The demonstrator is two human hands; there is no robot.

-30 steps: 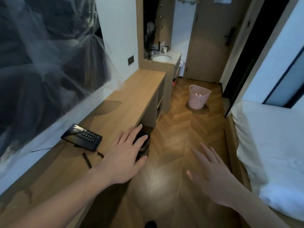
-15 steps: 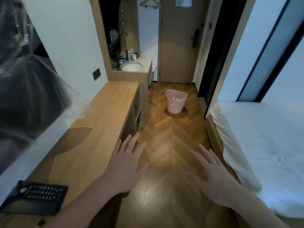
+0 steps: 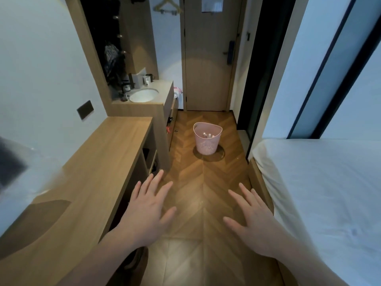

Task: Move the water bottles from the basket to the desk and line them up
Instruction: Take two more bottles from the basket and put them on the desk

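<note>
Basket (image 3: 207,139) on open floor (image 3: 198,182) between desk (image 3: 99,162) and bed (image 3: 319,182).

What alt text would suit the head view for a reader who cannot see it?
Two empty open hands, left hand and right hand, reach forward over a wooden floor toward a pink basket holding bottles near the door. A bare wooden desk runs along the left and a white bed along the right.

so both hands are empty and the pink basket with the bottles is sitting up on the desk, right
Not quite. The head view shows the pink basket standing on the wooden floor near the door, not on the desk. The rest holds: left hand and right hand are both empty, and the bottles are inside.
</note>
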